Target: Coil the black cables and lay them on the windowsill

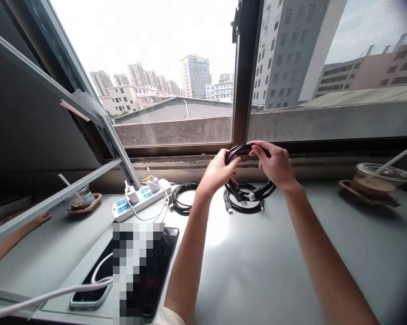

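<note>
A coiled black cable (pixel 269 189) is held up above the table, its dark and pale connectors hanging at the bottom of the loop. My left hand (pixel 222 169) grips the left side of the coil, thumb across it. On the upper right part of the coil, my right hand (pixel 273 162) has its fingers wrapped round the cable. Beneath and behind the held loop, a second black coil (pixel 246 210) lies on the table with its plugs showing. Left of it, partly behind my left forearm, lies a third black coil (pixel 181 208).
A white power strip (pixel 136 206) with white plugs and cords stands at the left. Phones or tablets (pixel 168 239) lie nearer, partly pixelated. Drink cups stand far right (pixel 376 180) and far left (pixel 85 196). A metal frame (pixel 64 97) slants across the left, by the window.
</note>
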`<action>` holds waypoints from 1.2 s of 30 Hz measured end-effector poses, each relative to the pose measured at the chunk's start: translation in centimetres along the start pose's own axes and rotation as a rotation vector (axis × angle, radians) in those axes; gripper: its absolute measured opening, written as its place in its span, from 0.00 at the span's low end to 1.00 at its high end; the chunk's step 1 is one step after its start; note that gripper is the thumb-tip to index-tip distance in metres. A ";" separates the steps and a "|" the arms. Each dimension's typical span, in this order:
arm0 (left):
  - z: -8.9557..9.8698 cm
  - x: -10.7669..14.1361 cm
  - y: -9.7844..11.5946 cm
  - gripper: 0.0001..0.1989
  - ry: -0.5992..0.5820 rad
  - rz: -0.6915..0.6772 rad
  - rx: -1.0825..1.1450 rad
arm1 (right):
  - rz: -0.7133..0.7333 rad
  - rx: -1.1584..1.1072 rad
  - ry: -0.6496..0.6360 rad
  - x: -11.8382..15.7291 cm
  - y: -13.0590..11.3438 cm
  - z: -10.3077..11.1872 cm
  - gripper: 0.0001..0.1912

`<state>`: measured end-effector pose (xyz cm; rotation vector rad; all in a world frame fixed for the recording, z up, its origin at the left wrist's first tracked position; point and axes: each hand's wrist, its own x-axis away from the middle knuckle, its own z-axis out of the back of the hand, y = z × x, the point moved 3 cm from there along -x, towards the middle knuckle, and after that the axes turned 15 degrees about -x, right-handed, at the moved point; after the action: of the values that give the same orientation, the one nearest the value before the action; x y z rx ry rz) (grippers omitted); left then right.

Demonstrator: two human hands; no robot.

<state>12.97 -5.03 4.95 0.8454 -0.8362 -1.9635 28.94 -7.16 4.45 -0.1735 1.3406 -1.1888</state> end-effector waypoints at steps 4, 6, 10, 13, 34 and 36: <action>-1.5 -2.2 -5.0 0.10 -0.099 0.211 -0.313 | -0.307 0.118 -0.125 0.3 5.1 -2.4 0.20; -2.6 -3.0 -6.9 0.13 -0.142 0.285 -0.378 | -0.382 0.134 -0.168 0.9 7.5 -3.2 0.18; -5.0 -3.3 -8.6 0.16 -0.230 0.374 -0.494 | -0.492 0.144 -0.256 2.2 11.4 -3.8 0.17; -6.4 -2.7 -8.8 0.18 -0.280 0.403 -0.581 | -0.503 0.137 -0.305 2.9 13.2 -4.0 0.18; 5.7 0.4 -9.5 0.18 -0.281 0.579 -0.505 | -0.197 0.043 -0.067 -0.5 8.0 1.1 0.18; 6.2 0.6 -10.2 0.18 -0.261 0.583 -0.478 | -0.111 -0.012 0.019 -0.8 6.2 2.4 0.17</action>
<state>3.51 0.52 0.14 0.0465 -0.6215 -1.6503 34.53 -4.99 1.39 -0.2486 1.3697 -1.2779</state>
